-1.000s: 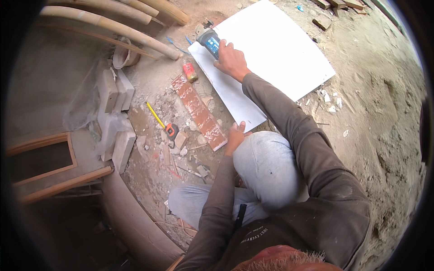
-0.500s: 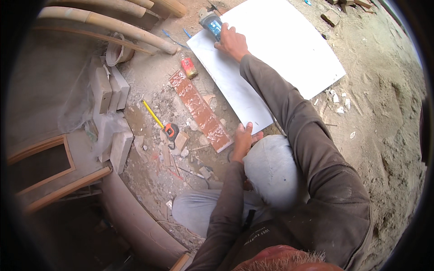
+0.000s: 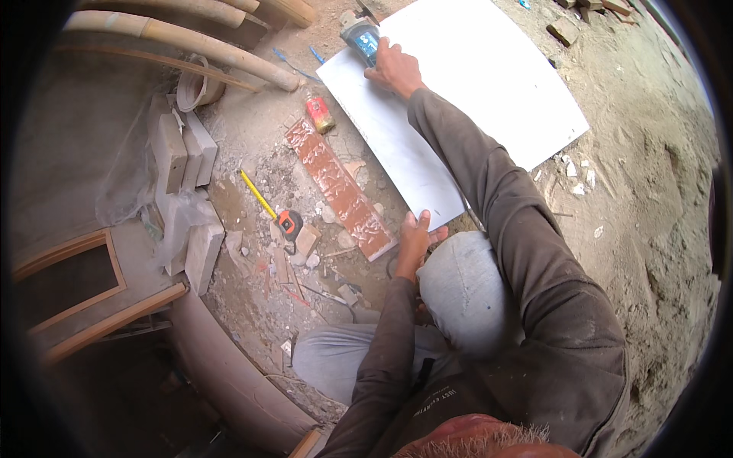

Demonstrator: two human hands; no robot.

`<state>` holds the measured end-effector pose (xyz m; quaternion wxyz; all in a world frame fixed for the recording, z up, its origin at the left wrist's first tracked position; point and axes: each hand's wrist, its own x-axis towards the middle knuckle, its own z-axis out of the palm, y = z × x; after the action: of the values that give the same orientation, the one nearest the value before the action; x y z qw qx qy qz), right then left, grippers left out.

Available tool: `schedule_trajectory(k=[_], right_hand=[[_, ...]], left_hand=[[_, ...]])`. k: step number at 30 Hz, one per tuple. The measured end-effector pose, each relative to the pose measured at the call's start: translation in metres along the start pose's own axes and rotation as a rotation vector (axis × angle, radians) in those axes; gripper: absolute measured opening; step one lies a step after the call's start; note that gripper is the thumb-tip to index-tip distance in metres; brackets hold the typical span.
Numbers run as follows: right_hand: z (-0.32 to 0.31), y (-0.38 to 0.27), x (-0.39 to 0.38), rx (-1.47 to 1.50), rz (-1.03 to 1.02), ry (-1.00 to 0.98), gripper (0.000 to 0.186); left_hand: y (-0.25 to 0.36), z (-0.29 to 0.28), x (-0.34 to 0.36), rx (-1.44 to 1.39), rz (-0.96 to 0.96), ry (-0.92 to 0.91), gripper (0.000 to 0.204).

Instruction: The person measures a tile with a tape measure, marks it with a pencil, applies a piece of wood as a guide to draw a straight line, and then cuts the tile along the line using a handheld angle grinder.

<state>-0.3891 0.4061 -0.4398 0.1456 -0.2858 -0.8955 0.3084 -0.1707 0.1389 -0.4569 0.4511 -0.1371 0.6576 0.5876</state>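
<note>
My right hand [image 3: 398, 69] is closed round a blue and grey angle grinder [image 3: 359, 38] at the top left edge of a large white sheet [image 3: 500, 72]. My left hand [image 3: 418, 240] grips the sheet's near corner, just above my grey-clad knee, with thumb on top. Left of the sheet lie a reddish-brown strip with white residue [image 3: 343, 195], a small red-labelled bottle [image 3: 320, 114] and a tape measure [image 3: 290, 223] with yellow blade pulled out.
Bamboo poles [image 3: 191, 42], a pale bucket [image 3: 200, 88] and stacked pale blocks [image 3: 200, 244] with plastic film are at the left, beside a wood-framed opening [image 3: 69, 271]. Wood offcuts [image 3: 563, 30] lie at top right on dusty, rubble-strewn ground [image 3: 626, 191].
The sheet has shifted slightly right and down in view, with my left hand moving along with it. The grinder and my right hand have risen and tilted a little at the sheet's edge.
</note>
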Motion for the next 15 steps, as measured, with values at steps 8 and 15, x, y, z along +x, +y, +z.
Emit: schedule_trajectory(k=[8,15], right_hand=[[0.004,0.004,0.006,-0.001,-0.016,0.029,0.063],[0.005,0.005,0.009,-0.008,-0.003,0.022,0.065]], left_hand=[[-0.002,-0.002,0.001,0.000,0.015,-0.015,0.032],[0.000,0.001,0.000,0.005,0.017,-0.017,0.032]])
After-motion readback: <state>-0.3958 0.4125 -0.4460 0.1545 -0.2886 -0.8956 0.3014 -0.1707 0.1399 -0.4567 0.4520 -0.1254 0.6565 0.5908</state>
